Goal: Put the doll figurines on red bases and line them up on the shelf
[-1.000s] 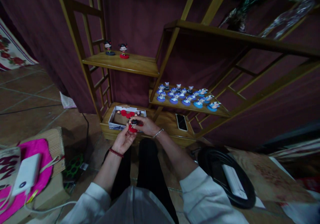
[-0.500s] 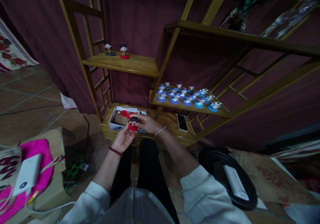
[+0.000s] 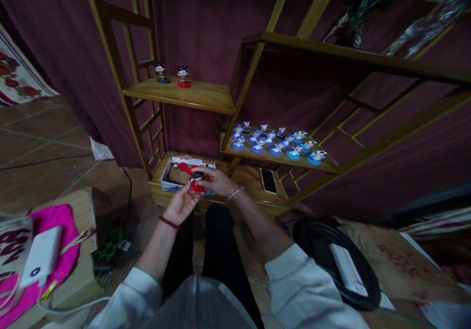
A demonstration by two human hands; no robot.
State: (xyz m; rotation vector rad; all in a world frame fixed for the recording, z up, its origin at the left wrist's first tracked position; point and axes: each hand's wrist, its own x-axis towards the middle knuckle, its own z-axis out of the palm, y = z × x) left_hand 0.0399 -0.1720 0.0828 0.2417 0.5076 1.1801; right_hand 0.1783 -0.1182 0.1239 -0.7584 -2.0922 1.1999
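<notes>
A small black-haired figurine (image 3: 197, 177) on a round red base is held between my two hands in front of the shelf unit. My left hand (image 3: 183, 203) is closed on the red base from below and left. My right hand (image 3: 217, 180) grips the figurine's upper part from the right. Just behind them, partly covered by my hands, sits an open white box (image 3: 170, 186) with red round bases and several figurine parts inside. On the upper left shelf (image 3: 206, 95) stand two similar figurines, one on a dark base (image 3: 162, 80), one on a red base (image 3: 183, 84).
Several blue, purple and black figurines (image 3: 275, 147) stand in rows on the middle shelf to the right. A phone (image 3: 268, 180) lies on the lowest shelf. At left, a white power bank (image 3: 40, 255) rests on pink cloth. A coiled black hose (image 3: 373, 280) lies at right.
Almost nothing differs. Both hands keep hold of the figurine in the same place, and the view has shifted only slightly.
</notes>
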